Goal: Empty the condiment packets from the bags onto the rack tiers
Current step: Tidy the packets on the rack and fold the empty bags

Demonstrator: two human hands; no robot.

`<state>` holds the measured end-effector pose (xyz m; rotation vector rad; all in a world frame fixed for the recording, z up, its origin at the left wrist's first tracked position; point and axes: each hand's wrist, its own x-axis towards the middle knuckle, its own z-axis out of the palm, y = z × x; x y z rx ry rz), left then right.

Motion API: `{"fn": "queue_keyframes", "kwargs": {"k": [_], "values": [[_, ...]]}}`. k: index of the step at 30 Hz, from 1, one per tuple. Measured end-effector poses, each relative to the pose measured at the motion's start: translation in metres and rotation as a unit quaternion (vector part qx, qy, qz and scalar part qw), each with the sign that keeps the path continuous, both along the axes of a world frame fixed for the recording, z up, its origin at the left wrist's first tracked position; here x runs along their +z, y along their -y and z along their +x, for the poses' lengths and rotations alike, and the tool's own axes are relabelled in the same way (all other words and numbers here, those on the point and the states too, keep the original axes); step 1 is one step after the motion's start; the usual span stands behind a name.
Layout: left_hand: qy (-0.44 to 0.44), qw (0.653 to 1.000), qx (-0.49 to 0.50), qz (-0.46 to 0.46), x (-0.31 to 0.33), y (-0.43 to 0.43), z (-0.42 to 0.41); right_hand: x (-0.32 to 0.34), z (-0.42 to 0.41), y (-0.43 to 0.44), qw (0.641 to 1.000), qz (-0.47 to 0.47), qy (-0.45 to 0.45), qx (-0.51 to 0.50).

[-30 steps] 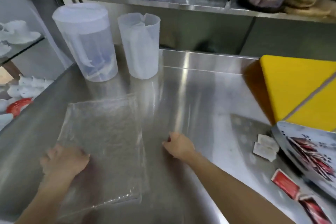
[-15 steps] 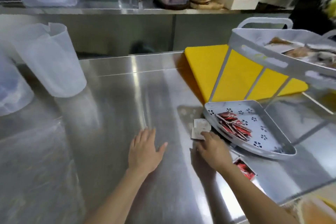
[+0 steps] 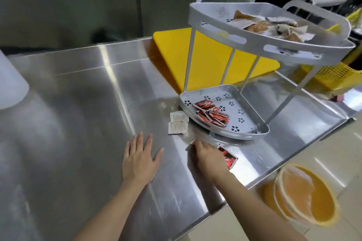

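No legible print on any packet. Left hand (image 3: 140, 159) flat and splayed on the stainless steel counter (image 3: 78, 103); right hand (image 3: 208, 157) has dropped back from the two white paper packets (image 3: 177, 125) ahead of it onto a red sauce packet (image 3: 227, 156), fingers curled, grasp unclear. Grey two-tier perforated rack (image 3: 244, 123) sits ahead-right of the right hand, red packet pile (image 3: 210, 114) in its lower tier.

The brushed stainless-steel table (image 3: 82, 115) carries a grey two-tier metal rack (image 3: 221, 131), a flat yellow cutting board (image 3: 207, 58), two white paper packets (image 3: 177, 124) just beside the rack's lower tier, and red sauce packets (image 3: 228, 156) near its front edge.
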<state>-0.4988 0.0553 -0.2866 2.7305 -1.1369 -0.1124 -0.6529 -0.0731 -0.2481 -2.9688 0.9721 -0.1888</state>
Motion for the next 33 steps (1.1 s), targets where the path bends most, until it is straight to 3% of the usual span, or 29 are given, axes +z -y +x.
{"fn": "queue_keyframes", "kwargs": {"k": [5, 10, 14, 18, 21, 24, 26, 28, 30, 33], "values": [[0.0, 1.0, 0.0, -0.008, -0.002, -0.004, -0.001, 0.012, -0.024, 0.005, 0.994, -0.011, 0.087, -0.06], [0.0, 1.0, -0.001, -0.015, -0.003, -0.007, -0.002, -0.018, -0.058, 0.005, 0.987, 0.014, -0.059, -0.148], [-0.006, 1.0, -0.003, -0.024, -0.002, -0.006, -0.002, -0.011, -0.055, 0.011, 0.988, -0.018, -0.095, -0.12], [-0.003, 0.999, -0.006, -0.036, -0.001, -0.008, -0.002, 0.008, -0.045, 0.007, 0.982, 0.013, -0.133, -0.135], [-0.006, 0.999, -0.007, -0.037, -0.001, -0.008, -0.002, 0.022, -0.035, 0.01, 0.986, 0.076, -0.061, -0.132], [0.0, 0.999, -0.01, -0.034, -0.001, -0.008, -0.001, 0.046, -0.02, 0.008, 0.987, 0.061, 0.114, -0.098], [0.0, 0.999, -0.011, -0.039, -0.002, -0.01, -0.001, 0.06, -0.008, 0.015, 0.965, 0.05, 0.227, -0.122], [0.0, 0.999, -0.015, -0.036, -0.002, -0.01, 0.0, 0.07, 0.003, 0.031, 0.946, 0.057, 0.277, -0.155], [0.001, 0.999, -0.018, -0.034, -0.002, -0.01, 0.001, 0.07, 0.008, 0.05, 0.966, 0.013, 0.211, -0.151], [0.001, 0.999, -0.017, -0.042, -0.003, -0.01, 0.001, 0.057, 0.008, 0.065, 0.989, 0.075, -0.027, -0.127]]}}
